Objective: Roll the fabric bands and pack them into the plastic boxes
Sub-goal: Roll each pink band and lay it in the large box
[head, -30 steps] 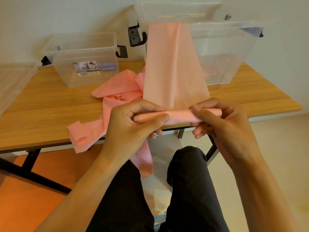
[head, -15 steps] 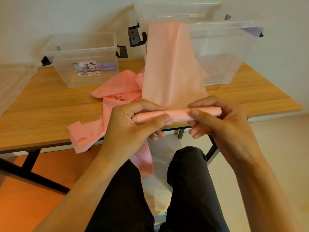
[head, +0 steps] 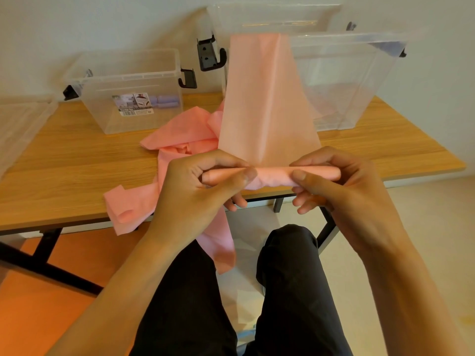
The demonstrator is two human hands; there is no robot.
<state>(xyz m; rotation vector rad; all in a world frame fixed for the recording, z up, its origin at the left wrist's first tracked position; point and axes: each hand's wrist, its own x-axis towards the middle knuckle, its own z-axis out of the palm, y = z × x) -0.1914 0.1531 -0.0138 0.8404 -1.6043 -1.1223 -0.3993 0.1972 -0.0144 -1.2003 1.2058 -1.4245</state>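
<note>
My left hand (head: 203,186) and right hand (head: 341,186) pinch the pink band's roll (head: 272,177) between them at its 2 ends.

- The desk (head: 77,170) has a light wooden top on black metal legs (head: 48,242).
- A small clear plastic box (head: 164,122) stands at the back left, with a printed label (head: 133,106) on its front wall.
- A larger clear plastic box (head: 347,93) stands at the back right.
- A pink fabric band (head: 180,134) lies crumpled mid-desk in front of the boxes, with part of it hanging over the front edge.
- A translucent plastic piece (head: 23,129) sits at the far left.
</note>
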